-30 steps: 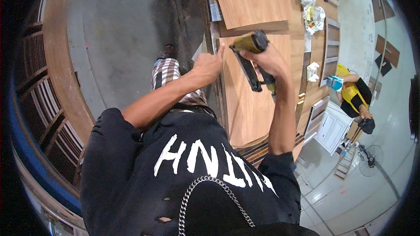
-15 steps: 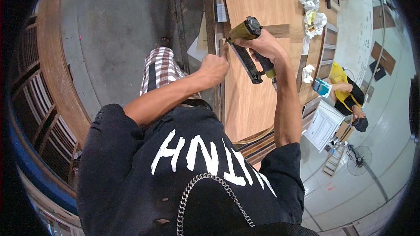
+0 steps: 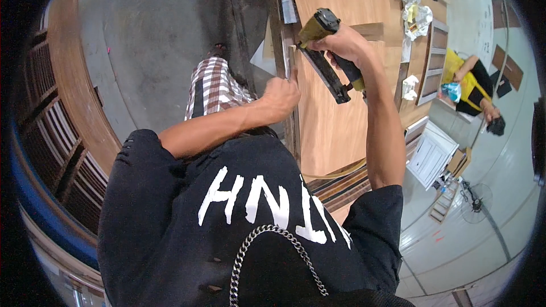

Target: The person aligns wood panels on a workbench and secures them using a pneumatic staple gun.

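Note:
My right hand (image 3: pixel 348 44) is wrapped round the handle of an olive and black nail gun (image 3: pixel 311 29). Its nose points at a thin wooden strip (image 3: pixel 292 55) along the left edge of a light plywood panel (image 3: pixel 330 136), with the black magazine slanting toward me over the panel. My left hand (image 3: pixel 280 100) is closed at that same edge, just nearer to me than the nose. One finger stretches up along the strip and the others are curled; the hand seems to grip the strip, though its underside is hidden.
Crumpled white wrapping (image 3: pixel 418 20) and a small wood offcut (image 3: pixel 371 31) lie right of the panel. Striped wood lengths (image 3: pixel 341 190) sit at its near end. At far right are a co-worker in yellow and black (image 3: pixel 472 79), a white panelled door (image 3: pixel 432 155) and a fan (image 3: pixel 475 199).
The view has shifted slightly, so the background sits farther right. The co-worker's arm and the teal thing near it have changed position. Both my hands keep nearly the same place at the panel edge.

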The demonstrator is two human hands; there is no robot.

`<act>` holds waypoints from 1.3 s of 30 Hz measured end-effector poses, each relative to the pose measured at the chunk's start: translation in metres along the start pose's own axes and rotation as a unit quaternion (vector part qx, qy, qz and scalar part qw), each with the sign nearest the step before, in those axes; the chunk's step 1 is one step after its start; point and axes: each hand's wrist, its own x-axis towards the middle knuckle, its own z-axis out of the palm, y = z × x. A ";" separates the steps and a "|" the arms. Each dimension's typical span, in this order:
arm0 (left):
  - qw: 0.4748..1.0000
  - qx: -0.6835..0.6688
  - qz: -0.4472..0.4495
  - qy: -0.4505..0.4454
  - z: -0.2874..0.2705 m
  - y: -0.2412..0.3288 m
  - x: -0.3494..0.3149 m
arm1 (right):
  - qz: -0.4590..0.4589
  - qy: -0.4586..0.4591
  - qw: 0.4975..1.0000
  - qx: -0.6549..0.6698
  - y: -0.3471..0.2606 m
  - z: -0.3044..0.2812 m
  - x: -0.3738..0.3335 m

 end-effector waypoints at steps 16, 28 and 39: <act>0.995 0.080 0.054 -0.025 -0.021 -0.012 -0.017 | -0.075 0.087 0.984 0.140 0.029 0.042 -0.061; 0.928 -0.002 0.366 -0.067 0.018 0.095 0.047 | 0.233 0.412 0.661 0.582 0.275 0.237 -0.295; 0.841 -0.040 0.509 -0.179 0.224 0.338 0.136 | 0.174 0.529 0.543 0.629 0.447 0.346 -0.279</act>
